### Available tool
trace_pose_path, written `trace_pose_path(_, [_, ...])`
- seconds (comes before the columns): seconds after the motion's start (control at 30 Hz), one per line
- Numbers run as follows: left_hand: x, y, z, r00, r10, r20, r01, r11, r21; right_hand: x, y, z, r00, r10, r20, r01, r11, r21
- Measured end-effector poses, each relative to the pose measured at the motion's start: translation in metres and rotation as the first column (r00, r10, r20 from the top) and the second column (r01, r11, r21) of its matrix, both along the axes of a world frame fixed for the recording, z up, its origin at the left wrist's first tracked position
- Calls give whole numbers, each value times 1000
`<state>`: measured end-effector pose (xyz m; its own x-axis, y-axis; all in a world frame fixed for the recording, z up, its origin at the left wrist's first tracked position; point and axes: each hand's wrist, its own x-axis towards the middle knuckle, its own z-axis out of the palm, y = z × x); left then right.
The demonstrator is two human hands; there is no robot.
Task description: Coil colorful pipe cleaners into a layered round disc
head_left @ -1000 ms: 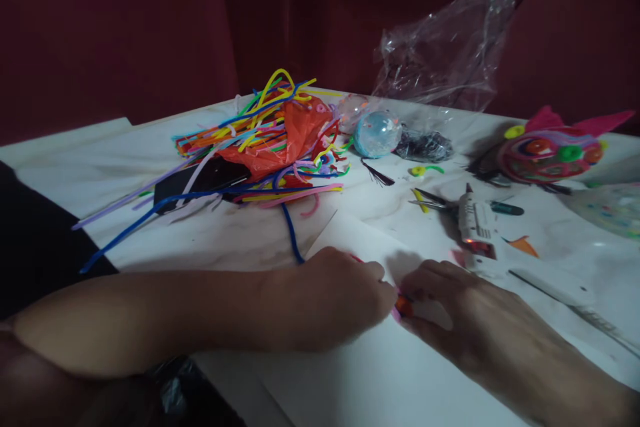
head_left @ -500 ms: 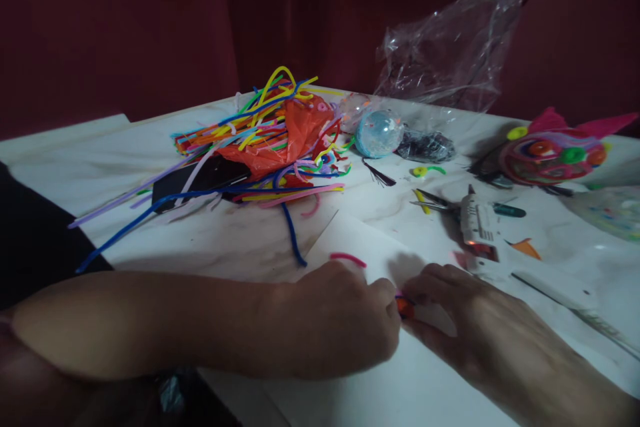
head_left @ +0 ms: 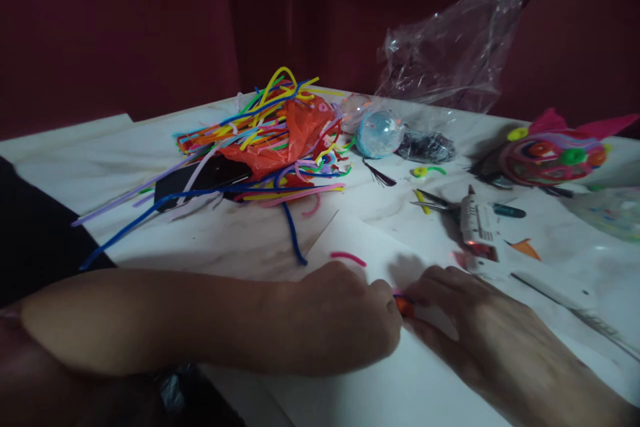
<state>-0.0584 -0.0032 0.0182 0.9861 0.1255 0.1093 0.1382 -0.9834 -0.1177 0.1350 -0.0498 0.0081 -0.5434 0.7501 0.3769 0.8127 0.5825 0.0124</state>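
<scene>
Over a white sheet of paper (head_left: 345,230), my left hand (head_left: 350,313) and my right hand (head_left: 467,317) meet at a small orange pipe-cleaner piece (head_left: 405,307) with a bit of blue and pink at its edge. The thumb and fingers of my right hand pinch it from the right. My left hand is closed against its left side, and its fingertips are hidden behind the knuckles. Just beyond my left hand, a short pink pipe cleaner (head_left: 349,258) lies on the paper.
A pile of coloured pipe cleaners (head_left: 260,147) spreads at the back left, over a dark phone-like slab (head_left: 185,180). Right of the paper lie a glue gun (head_left: 477,223), scissors (head_left: 435,201) and a white cutter (head_left: 550,280). Behind stand a clear ball (head_left: 380,133) and a decorated mask-like head (head_left: 555,153).
Hardly anything differs. My left forearm has shifted very slightly, and both hands keep their hold on the orange piece.
</scene>
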Motion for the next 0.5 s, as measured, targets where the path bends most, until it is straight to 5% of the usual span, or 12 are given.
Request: trace_pose_path(0.5, [-3,-8,9,999,12,-33,-10,997,73,3,-1,-2,1000,-21,-15,21,999,-24])
